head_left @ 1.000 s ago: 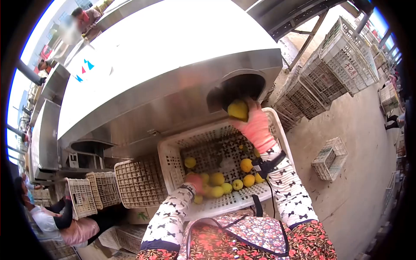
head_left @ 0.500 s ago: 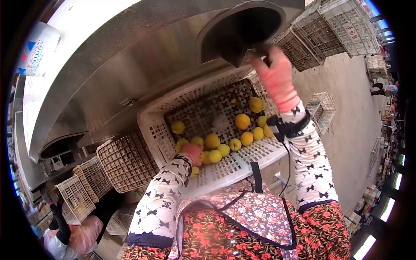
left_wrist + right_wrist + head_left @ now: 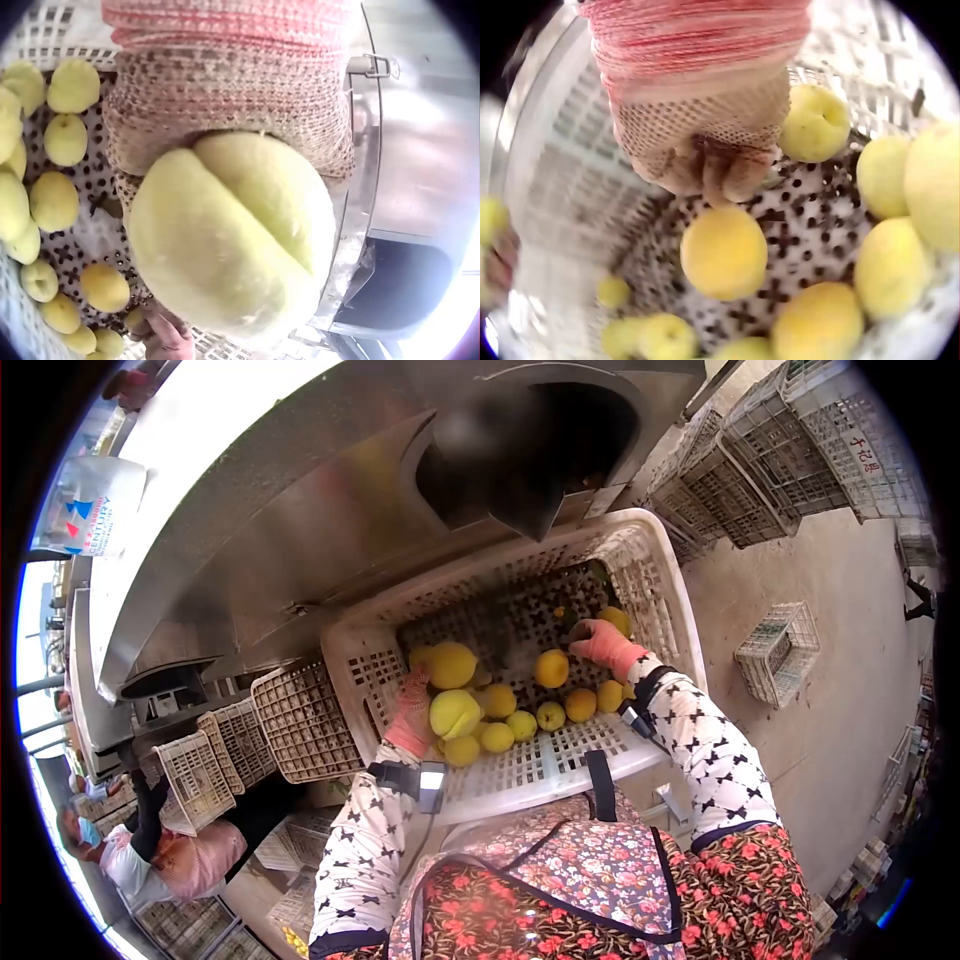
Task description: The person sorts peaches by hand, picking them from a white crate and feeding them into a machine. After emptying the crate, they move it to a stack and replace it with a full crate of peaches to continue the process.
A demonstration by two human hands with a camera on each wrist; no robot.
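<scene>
My gloved left hand (image 3: 408, 710) grips a large yellow-green peach (image 3: 229, 232) with a deep crease, held over the left side of the white plastic crate (image 3: 690, 622). In the head view a second large peach (image 3: 452, 664) sits against its fingers. My gloved right hand (image 3: 608, 646) is down in the crate, its fingers bent loosely with nothing between them. Their tips come right by an orange-yellow peach (image 3: 724, 253) on the perforated crate floor. Smaller yellow and green peaches (image 3: 522, 726) lie along the near wall.
Behind the crate stands a metal machine with a dark round opening (image 3: 530, 450). Stacked crates (image 3: 780, 460) rise at the right, and a small crate (image 3: 777, 653) lies on the floor. Brown crates (image 3: 307, 723) and another person (image 3: 175, 860) are on the left.
My right hand first had a peach at the dark opening, let it go there, and has dropped back into the crate. My left hand has lifted from among the peaches, gripping fruit.
</scene>
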